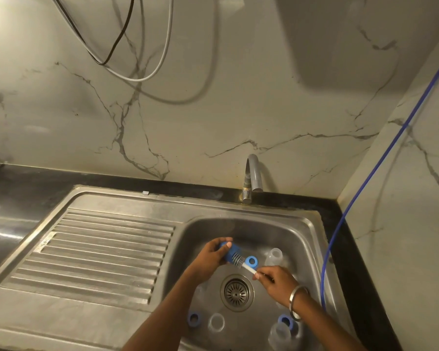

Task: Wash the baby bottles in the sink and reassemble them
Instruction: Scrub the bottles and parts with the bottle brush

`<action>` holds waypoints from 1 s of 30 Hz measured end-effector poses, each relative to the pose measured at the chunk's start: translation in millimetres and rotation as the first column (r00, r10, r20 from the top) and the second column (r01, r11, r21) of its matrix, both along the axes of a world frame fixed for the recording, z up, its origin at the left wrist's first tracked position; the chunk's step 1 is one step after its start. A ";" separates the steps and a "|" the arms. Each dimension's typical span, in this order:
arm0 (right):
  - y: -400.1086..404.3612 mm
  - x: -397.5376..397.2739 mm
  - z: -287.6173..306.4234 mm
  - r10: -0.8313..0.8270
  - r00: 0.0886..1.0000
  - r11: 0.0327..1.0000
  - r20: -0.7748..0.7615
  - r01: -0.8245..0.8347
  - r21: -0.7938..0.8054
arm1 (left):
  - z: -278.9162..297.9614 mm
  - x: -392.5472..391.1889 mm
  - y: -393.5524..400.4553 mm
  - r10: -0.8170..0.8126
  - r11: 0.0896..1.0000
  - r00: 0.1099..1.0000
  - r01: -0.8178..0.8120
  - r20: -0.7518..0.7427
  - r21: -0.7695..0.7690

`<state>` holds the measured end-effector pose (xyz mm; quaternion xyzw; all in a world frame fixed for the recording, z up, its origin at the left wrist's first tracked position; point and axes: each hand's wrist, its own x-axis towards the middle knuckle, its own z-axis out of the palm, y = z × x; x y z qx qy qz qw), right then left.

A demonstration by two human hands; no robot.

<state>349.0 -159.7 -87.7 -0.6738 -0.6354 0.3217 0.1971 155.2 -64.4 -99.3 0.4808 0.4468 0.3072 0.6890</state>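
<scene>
Above the sink drain [236, 292], the left hand [208, 259] wraps its fingers round a blue bottle [230, 252], tilting its mouth toward the brush [240, 261] the right hand [276, 279] pinches by its white handle, so bristles reach inside.

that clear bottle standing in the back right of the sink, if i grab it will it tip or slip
The clear bottle looks like thin, empty plastic, so it is probably light and easy to knock over with a nudge. It stands upright on the sloped steel sink floor, so it may slide or roll toward the drain if tipped. It may be wet, so possibly slippery.
</scene>
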 end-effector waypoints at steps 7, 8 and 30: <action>-3.9 8.7 -5.2 -0.101 0.995 0.995 -0.007 0.101 0.013 | -1.7 -3.6 5.1 0.067 0.997 0.995 -0.064 -0.068 0.044; -3.9 7.9 -6.4 -0.120 0.993 0.993 -0.004 0.120 0.015 | -1.4 -2.5 5.6 0.077 0.996 0.994 -0.073 -0.075 0.046; 7.9 -6.6 -5.0 -0.142 0.989 0.986 -0.035 0.144 0.083 | -7.6 0.5 0.0 -0.019 0.989 1.000 0.019 0.000 -0.150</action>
